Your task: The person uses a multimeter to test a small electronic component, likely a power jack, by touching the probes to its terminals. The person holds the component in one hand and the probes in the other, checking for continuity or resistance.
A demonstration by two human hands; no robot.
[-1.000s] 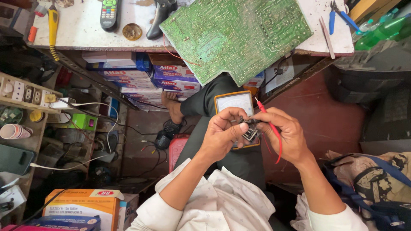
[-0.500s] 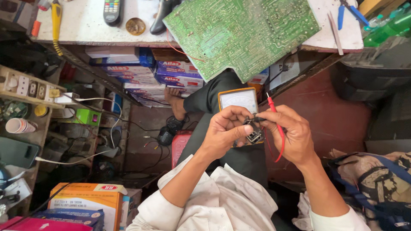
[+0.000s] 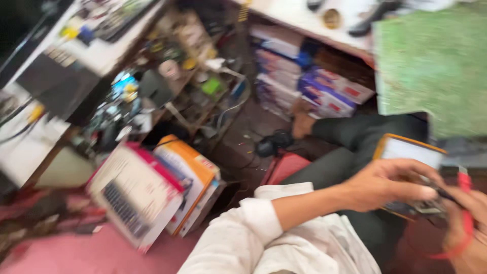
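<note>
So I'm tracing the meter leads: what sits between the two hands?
In the head view, blurred, a small dark part and a red probe lie between the left hand and right hand.

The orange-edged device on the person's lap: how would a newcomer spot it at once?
Start at the big green circuit board hanging over the bench edge at upper right. Directly beneath it, on the dark trousers, lies the orange-edged device, partly covered by the left hand. Its pale face and orange rim set it apart; the red lead sits beside it.

Orange-white box (image 3: 190, 175) + pink-white box (image 3: 137, 195) on floor; blue-red cartons (image 3: 309, 83) stacked under bench.
</note>
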